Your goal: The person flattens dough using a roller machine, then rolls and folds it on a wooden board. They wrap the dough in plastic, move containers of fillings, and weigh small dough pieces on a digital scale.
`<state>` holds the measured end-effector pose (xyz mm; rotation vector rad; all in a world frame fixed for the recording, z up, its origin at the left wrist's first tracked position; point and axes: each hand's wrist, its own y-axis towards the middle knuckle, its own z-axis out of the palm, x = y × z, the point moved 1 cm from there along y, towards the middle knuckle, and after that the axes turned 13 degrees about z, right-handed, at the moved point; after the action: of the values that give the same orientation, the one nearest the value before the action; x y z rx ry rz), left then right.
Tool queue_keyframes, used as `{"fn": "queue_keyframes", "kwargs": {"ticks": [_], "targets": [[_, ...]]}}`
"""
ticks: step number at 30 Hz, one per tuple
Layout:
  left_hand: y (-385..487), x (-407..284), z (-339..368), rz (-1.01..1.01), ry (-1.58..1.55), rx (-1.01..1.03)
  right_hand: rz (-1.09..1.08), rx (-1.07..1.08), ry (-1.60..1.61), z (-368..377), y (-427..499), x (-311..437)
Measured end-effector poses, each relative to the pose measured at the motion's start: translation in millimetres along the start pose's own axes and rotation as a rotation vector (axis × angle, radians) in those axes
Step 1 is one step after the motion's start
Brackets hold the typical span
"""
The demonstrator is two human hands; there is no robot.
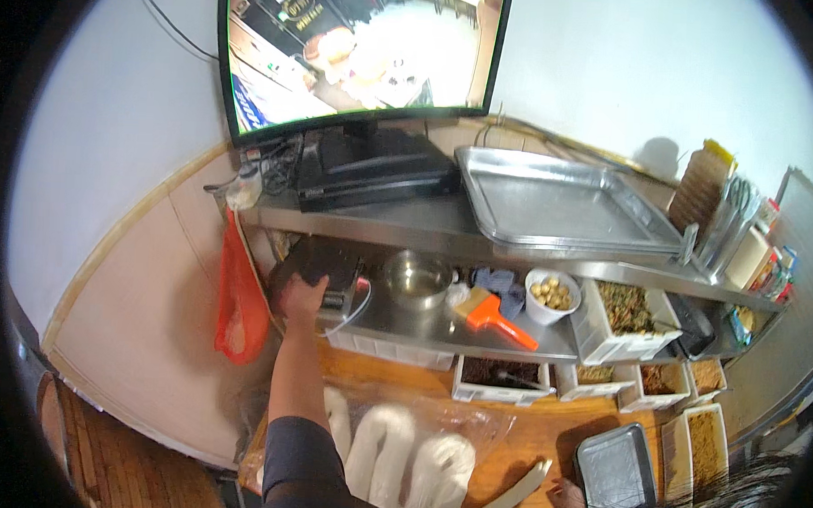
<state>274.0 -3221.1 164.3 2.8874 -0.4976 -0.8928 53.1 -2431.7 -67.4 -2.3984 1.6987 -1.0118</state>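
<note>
My left hand (303, 296) reaches onto the lower steel shelf and touches a dark device (332, 268), perhaps a kitchen scale; its fingertips are partly lost against the dark surface. Low in the picture, my right hand (568, 498) rests at the wooden table, beside a grey metal pan (615, 469); whether it touches the pan is unclear. Just left of it lies a strip of pale dough (522, 488). Thick folded dough pieces (381, 448) lie on clear plastic film in front of me.
The lower shelf holds a steel bowl (418, 280), an orange-handled brush (501, 321), a white bowl (551, 297) and a tub of seasoning (626, 315). Several filled tubs (503, 381) stand below. Above are a large metal tray (569, 199) and a monitor (363, 58). A red bag (240, 308) hangs left.
</note>
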Motion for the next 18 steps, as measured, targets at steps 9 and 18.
{"fn": "queue_keyframes", "kwargs": {"ticks": [9, 18], "targets": [[11.6, 38.3, -14.8, -0.275, -0.547, 0.254, -0.16, 0.175, -0.012, 17.7, 13.3, 70.1], [-161.7, 61.2, -51.4, 0.042, -1.337, -0.054, -0.358, 0.471, 0.111, 52.8, 14.7, 173.5]]}}
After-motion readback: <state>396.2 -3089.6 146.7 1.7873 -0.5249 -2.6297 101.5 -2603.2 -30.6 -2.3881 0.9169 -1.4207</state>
